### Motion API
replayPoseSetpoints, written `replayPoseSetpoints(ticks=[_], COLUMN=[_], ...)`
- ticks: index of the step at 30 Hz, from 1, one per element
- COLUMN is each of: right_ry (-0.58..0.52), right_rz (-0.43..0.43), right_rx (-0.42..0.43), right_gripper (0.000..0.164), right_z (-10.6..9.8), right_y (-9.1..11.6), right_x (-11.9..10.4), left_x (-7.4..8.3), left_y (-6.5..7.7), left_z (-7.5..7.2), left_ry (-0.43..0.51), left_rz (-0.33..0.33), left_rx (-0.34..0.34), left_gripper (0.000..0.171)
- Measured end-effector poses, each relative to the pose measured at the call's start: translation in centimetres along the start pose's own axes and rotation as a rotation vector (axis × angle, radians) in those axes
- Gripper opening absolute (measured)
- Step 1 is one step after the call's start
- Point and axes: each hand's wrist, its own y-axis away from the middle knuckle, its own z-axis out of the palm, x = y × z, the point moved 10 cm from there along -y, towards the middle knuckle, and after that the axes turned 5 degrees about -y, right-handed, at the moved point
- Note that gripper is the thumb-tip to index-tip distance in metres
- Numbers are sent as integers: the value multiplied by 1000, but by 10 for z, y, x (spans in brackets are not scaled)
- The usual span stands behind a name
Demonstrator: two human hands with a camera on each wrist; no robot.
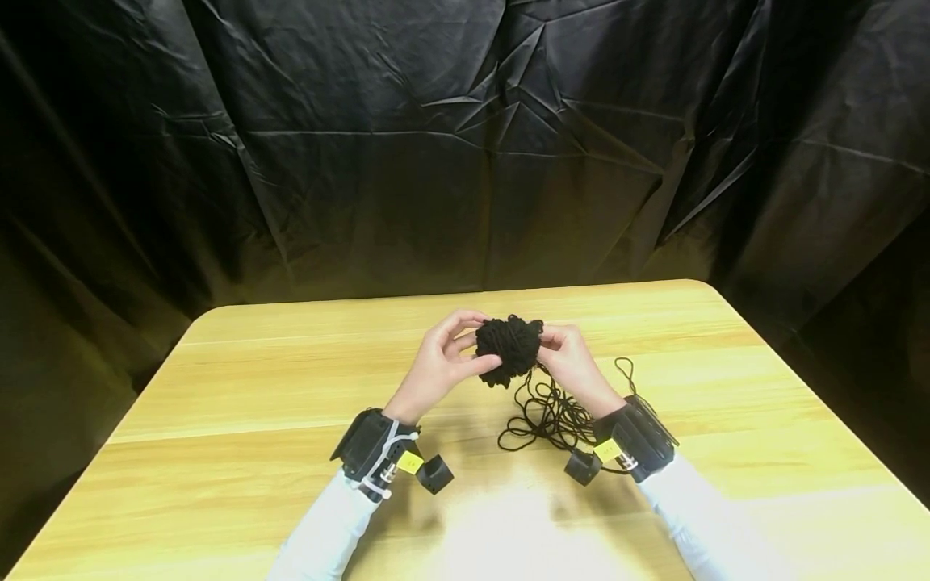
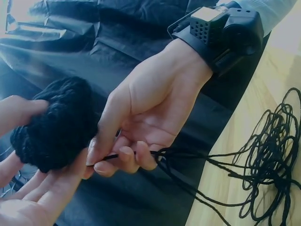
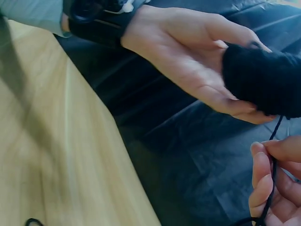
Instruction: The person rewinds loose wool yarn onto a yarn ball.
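A ball of black yarn [image 1: 511, 347] is held above the table by my left hand [image 1: 443, 355], thumb on the near side and fingers round the far side. Close to the ball's right side, my right hand [image 1: 574, 367] pinches a strand of the yarn between thumb and fingers. In the left wrist view that strand [image 2: 110, 157] runs from the ball [image 2: 59, 125] through the right hand's curled fingers. From there it trails down to a loose tangle of yarn [image 1: 548, 411] on the table, partly hidden in the head view by the right wrist.
The light wood table [image 1: 254, 387] has rounded far corners. Behind it hangs a creased black sheet [image 1: 363, 161]. Each wrist wears a black strap with a small camera, the left one [image 1: 434, 474] and the right one [image 1: 583, 466] both over the table.
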Motion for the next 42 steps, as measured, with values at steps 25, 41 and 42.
replayPoseSetpoints(ticks=[25,41,42], right_ry=[186,10,-16], right_rz=[-151,-213,-214], right_rx=[-319,-114,-104], right_gripper=[17,16,16], right_z=[42,6,5], right_y=[26,11,10], right_x=[-42,-72,-72], left_x=[-4,0,-1], left_y=[0,-3,-3], left_z=[-33,-11,-9], left_ry=[31,-173,-166], left_rz=[48,53,47], left_rx=[322,98,72], left_gripper=[41,51,51])
